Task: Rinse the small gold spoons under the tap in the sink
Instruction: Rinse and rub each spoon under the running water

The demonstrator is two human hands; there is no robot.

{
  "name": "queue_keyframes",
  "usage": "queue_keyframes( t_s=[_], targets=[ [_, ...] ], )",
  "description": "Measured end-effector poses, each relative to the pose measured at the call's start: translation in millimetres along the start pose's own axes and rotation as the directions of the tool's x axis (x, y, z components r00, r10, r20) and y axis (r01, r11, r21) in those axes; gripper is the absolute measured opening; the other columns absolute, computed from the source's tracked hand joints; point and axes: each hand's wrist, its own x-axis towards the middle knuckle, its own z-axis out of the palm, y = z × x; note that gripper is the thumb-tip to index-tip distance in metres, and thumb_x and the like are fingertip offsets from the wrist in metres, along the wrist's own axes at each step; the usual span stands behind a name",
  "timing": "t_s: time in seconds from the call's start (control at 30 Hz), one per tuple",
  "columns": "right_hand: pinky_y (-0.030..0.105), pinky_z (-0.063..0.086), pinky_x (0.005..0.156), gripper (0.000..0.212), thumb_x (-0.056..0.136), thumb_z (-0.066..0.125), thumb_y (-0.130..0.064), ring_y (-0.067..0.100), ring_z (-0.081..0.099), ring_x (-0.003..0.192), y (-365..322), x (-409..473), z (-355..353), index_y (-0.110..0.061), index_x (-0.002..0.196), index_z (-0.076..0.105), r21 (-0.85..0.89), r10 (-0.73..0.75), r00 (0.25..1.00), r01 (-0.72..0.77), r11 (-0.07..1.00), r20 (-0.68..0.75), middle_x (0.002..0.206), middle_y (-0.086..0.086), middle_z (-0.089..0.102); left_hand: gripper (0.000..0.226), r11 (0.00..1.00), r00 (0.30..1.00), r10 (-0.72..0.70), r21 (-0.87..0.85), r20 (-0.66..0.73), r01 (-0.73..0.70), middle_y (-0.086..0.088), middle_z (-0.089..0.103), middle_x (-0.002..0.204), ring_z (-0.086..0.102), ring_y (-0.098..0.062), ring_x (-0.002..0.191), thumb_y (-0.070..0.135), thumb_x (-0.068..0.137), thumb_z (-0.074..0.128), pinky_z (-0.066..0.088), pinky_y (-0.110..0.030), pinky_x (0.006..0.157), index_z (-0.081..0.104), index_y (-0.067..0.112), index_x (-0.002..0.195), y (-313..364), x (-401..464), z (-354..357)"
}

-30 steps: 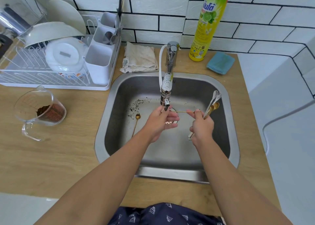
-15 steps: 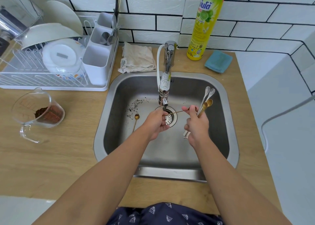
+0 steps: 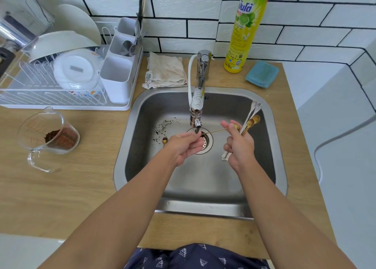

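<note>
A thin gold spoon (image 3: 215, 130) lies level just below the tap's spout (image 3: 197, 124), over the drain (image 3: 205, 141) of the steel sink (image 3: 281, 156). My left hand (image 3: 186, 145) pinches its left end under the spout. My right hand (image 3: 239, 143) pinches its bowl end between thumb and forefinger. That same hand also grips a bundle of gold and white spoons (image 3: 249, 119), bowls pointing up and away. One more small gold spoon (image 3: 164, 141) lies on the sink floor left of my left hand, beside dark grounds (image 3: 162, 127).
A white dish rack (image 3: 61, 81) with bowls and a cutlery caddy stands back left. A glass jug with brown grounds (image 3: 50, 138) sits on the wooden counter at left. Behind the sink are a cloth (image 3: 165, 71), a yellow soap bottle (image 3: 244, 30) and a blue sponge (image 3: 262, 74).
Both hands have stayed under the spout with the spoon stretched between them. My right forefinger has lifted off and straightened a little; the spoon now slopes slightly up to the right.
</note>
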Motion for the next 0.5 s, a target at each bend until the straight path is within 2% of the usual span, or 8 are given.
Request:
queue_keyframes(
  t_s=[0.07,0.13,0.17,0.23,0.33,0.4,0.5],
  targets=[
    [0.02,0.024,0.042,0.008,0.103,0.061,-0.019,0.005,0.022,0.042,3.0,0.1,3.0,-0.021,0.098,0.068,-0.002,0.001,1.0,-0.001,1.0,-0.003,0.113,0.023,0.073,0.033,0.989,0.998,0.055,0.141,-0.021,-0.051,-0.007,0.074,0.073,0.068,-0.01,0.055,0.024,0.085,0.077,0.057,-0.023,0.055,0.068,0.0,0.106,1.4,-3.1,-2.2],
    [0.021,0.023,0.042,0.015,0.102,0.064,-0.022,0.005,0.021,0.043,6.6,-2.0,7.2,-0.021,0.091,0.075,-0.039,0.018,1.0,-0.018,0.999,-0.007,0.096,0.037,0.061,0.025,0.976,0.997,0.08,0.202,0.003,-0.079,-0.007,0.074,0.075,0.069,-0.01,0.056,0.025,0.09,0.072,0.057,-0.023,0.056,0.067,0.002,0.102,1.1,-7.1,-5.5],
    [0.02,0.024,0.041,0.014,0.101,0.066,-0.023,0.005,0.022,0.042,9.3,-4.0,10.3,-0.018,0.093,0.077,-0.066,0.039,0.999,-0.039,0.997,0.001,0.085,0.031,0.058,0.02,0.979,0.996,0.082,0.185,0.02,-0.085,-0.008,0.075,0.078,0.071,-0.011,0.06,0.022,0.094,0.068,0.058,-0.024,0.058,0.066,0.003,0.099,0.8,-9.7,-7.6],
    [0.019,0.024,0.037,0.01,0.097,0.071,-0.019,0.003,0.026,0.038,19.3,-10.3,17.4,-0.012,0.095,0.076,-0.108,0.096,0.995,-0.092,0.99,0.032,0.076,0.008,0.058,0.011,0.988,0.996,0.078,0.131,0.036,-0.082,-0.009,0.077,0.08,0.074,-0.014,0.066,0.015,0.098,0.061,0.059,-0.024,0.06,0.061,0.005,0.096,0.1,-14.5,-13.1],
    [0.018,0.023,0.035,0.002,0.092,0.074,-0.012,0.003,0.026,0.037,39.1,-25.3,28.4,-0.011,0.093,0.075,-0.179,0.189,0.977,-0.169,0.969,0.1,0.068,-0.005,0.063,0.005,0.994,0.997,0.078,0.077,0.022,-0.079,-0.008,0.077,0.08,0.073,-0.012,0.067,0.008,0.1,0.055,0.059,-0.024,0.061,0.056,0.007,0.095,-2.8,-21.4,-23.4],
    [0.019,0.024,0.036,0.002,0.092,0.074,-0.012,0.003,0.028,0.037,47.5,-34.2,32.7,-0.013,0.093,0.075,-0.208,0.225,0.965,-0.194,0.959,0.135,0.075,0.0,0.071,0.006,0.994,0.996,0.09,0.07,-0.01,-0.09,-0.008,0.077,0.079,0.07,-0.009,0.062,0.008,0.101,0.055,0.059,-0.024,0.061,0.053,0.008,0.095,-6.1,-26.4,-30.8],
    [0.019,0.026,0.038,0.006,0.088,0.079,-0.014,0.003,0.032,0.039,48.4,-35.2,35.3,-0.017,0.09,0.074,-0.214,0.213,0.968,-0.182,0.96,0.132,0.1,0.016,0.079,0.008,0.994,0.995,0.098,0.05,-0.016,-0.097,-0.006,0.077,0.08,0.067,-0.006,0.058,0.009,0.1,0.056,0.06,-0.024,0.065,0.051,0.01,0.094,-14.6,-34.5,-38.5]
  ],
)
